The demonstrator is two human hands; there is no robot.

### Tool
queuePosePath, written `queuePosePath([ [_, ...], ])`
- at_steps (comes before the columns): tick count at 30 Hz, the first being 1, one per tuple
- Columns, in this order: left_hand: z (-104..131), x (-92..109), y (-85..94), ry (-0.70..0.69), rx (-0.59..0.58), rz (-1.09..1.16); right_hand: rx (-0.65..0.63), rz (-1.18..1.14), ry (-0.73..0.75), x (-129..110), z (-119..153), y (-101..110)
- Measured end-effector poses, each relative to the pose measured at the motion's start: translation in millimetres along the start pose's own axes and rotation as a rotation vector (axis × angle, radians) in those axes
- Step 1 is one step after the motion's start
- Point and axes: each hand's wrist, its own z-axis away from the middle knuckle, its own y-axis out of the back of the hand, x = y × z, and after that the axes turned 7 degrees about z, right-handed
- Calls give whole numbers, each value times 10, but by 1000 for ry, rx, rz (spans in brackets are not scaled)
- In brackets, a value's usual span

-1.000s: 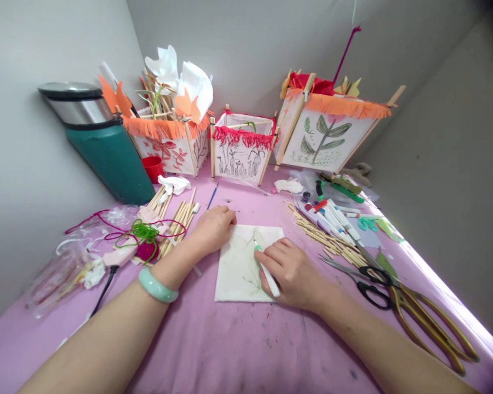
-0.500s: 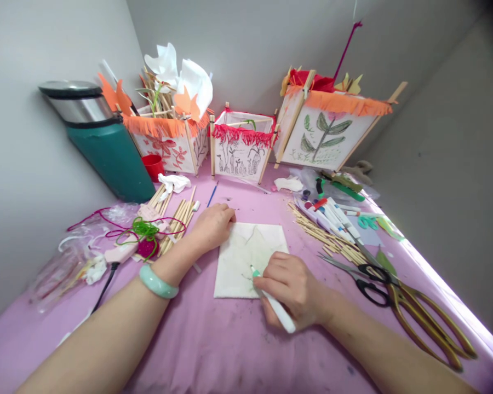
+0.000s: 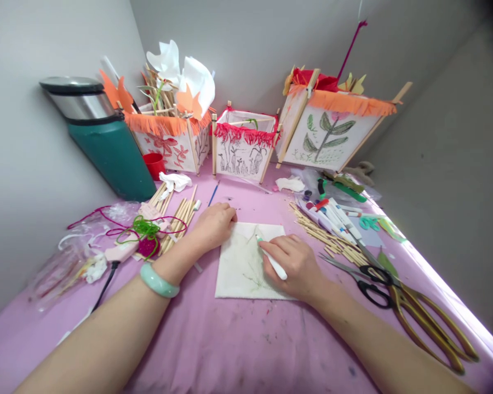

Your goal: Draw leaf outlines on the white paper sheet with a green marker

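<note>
Pale sheet, faint green lines

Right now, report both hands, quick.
Left hand: loosely curled at the upper-left corner of the white sheet; whether it grips anything cannot be told.
Right hand: closed on the white pen.

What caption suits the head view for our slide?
Right hand holds white-and-green pen over white rectangular sheet; left hand at its corner.
</note>
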Motion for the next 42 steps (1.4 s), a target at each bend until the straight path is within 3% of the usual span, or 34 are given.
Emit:
queuePosePath([
  [5, -1, 1, 1, -3, -1, -1, -21, -10, 55, -11, -21, 18],
  [16, -5, -2, -7, -3, 12, 32, 66, -175, 115, -60, 67, 74],
  [21, -13, -41, 31, 31, 12, 170, 119, -281, 51, -49, 35, 49],
  [25, -21, -87, 44, 77, -3, 252, 4, -257, -3, -45, -38, -32],
  [31, -25, -104, 25, 61, 10, 246, -99, -216, 67, -44, -72, -106],
  [37, -22, -93, 31, 51, 11, 238, -66, -289, 131, -35, -55, -4],
  [42, -16, -91, 27, 36, 12, 230, 56, -414, 74, -48, -15, 41],
])
